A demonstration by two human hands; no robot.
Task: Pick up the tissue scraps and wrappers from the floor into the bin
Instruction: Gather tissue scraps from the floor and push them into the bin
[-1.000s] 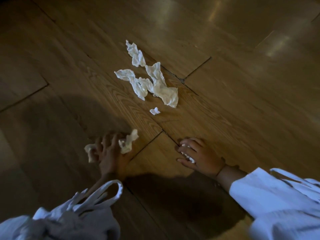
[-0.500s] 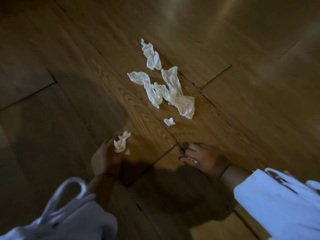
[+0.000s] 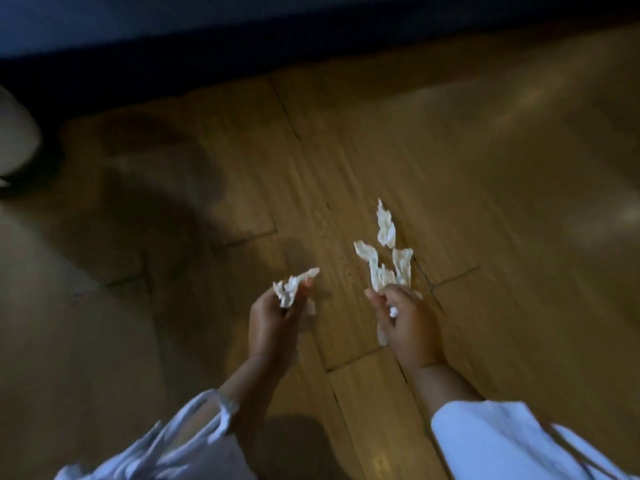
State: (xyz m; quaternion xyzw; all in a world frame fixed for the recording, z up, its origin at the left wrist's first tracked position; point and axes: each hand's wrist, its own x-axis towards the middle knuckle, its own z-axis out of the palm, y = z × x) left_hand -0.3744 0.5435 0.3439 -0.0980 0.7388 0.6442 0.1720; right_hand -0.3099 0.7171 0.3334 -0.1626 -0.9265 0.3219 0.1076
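floor (image 3: 485, 188): dim wood planks; dark wall (image 3: 311, 36) beyond both hands
left hand (image 3: 273, 322): pinches crumpled tissue scrap (image 3: 294, 289)
right hand (image 3: 410, 327): curled round small scrap (image 3: 393, 311); tissue strips (image 3: 375, 268) at fingertips

The floor (image 3: 346, 150) is of warm brown wooden boards with a strong grain, laid in staggered lengths with dark seams (image 3: 287, 109) between them. Along the top runs a dark bluish band (image 3: 242, 32), wall or furniture, it cannot be told which. A pale rounded object (image 3: 15, 133) juts in at the left edge. Soft patches of light (image 3: 530, 95) gleam on the boards at the right; a broad shadow (image 3: 162, 209) darkens the left.
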